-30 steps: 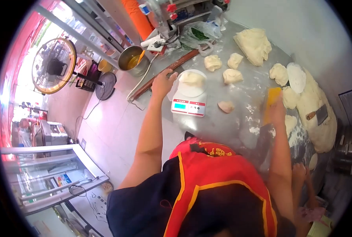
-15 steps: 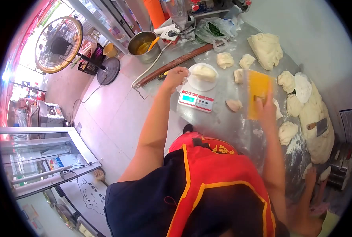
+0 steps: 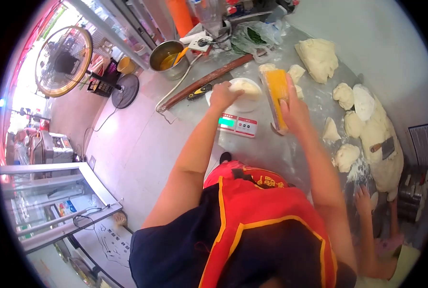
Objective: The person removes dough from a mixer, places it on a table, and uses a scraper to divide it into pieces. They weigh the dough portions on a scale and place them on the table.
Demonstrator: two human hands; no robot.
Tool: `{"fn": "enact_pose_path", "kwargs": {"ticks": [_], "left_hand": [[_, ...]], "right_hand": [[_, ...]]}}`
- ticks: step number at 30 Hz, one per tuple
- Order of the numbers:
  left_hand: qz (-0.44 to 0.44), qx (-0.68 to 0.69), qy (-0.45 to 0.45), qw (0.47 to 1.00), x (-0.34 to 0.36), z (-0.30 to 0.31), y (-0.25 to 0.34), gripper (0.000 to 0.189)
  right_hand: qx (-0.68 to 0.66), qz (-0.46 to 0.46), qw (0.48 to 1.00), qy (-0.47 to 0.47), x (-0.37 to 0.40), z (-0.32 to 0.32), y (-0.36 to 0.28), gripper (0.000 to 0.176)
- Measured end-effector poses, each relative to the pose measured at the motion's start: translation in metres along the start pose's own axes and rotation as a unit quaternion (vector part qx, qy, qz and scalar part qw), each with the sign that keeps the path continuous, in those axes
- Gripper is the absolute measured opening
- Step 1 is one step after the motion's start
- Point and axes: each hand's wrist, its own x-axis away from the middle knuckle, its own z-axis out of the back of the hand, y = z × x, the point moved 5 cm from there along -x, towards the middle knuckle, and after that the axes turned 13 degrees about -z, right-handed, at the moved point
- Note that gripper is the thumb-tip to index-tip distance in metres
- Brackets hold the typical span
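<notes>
My left hand (image 3: 225,97) reaches over the white plate (image 3: 211,100) of a small kitchen scale (image 3: 238,125), fingers bent onto the left end of a piece of dough (image 3: 247,87). Green light shows on the scale's display. In my right hand (image 3: 294,110) is a dough scraper (image 3: 275,91) with a wide yellow face, held tilted just right of the scale. Below its lower edge, a small scrap of dough (image 3: 278,128) is mostly hidden. A cut dough piece (image 3: 331,130) lies right of my right wrist.
Several dough lumps and a long dough mass (image 3: 384,168) lie along the table's right side, a small cleaver (image 3: 387,148) on top. Behind the scale are a rolling pin (image 3: 209,79) and a pot (image 3: 168,60). Another person's hand (image 3: 362,199) rests at lower right.
My left hand has moved from beside the plate onto the dough. My right hand has brought the scraper left, towards the scale. The display has turned from blue to green.
</notes>
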Motion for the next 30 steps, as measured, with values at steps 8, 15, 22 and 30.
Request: {"fn": "enact_pose_path", "kwargs": {"ticks": [8,15,22,30], "left_hand": [[-0.150,0.050,-0.009,0.987,-0.014,-0.009,0.105,0.033],[-0.204,0.156,-0.138,0.957,-0.012,-0.132,0.182,0.036],[-0.387,0.047,-0.198,0.899,0.012,-0.196,0.284,0.041],[-0.433,-0.084,-0.348,0.827,0.029,-0.292,0.334,0.048]], "right_hand": [[-0.029,-0.103,0.980,0.166,0.074,0.092,0.115,0.070],[-0.049,-0.180,0.950,0.249,0.166,0.120,0.156,0.069],[-0.073,-0.308,0.914,0.255,0.234,0.123,0.168,0.068],[-0.146,-0.329,0.903,0.236,0.255,0.123,0.180,0.067]]}}
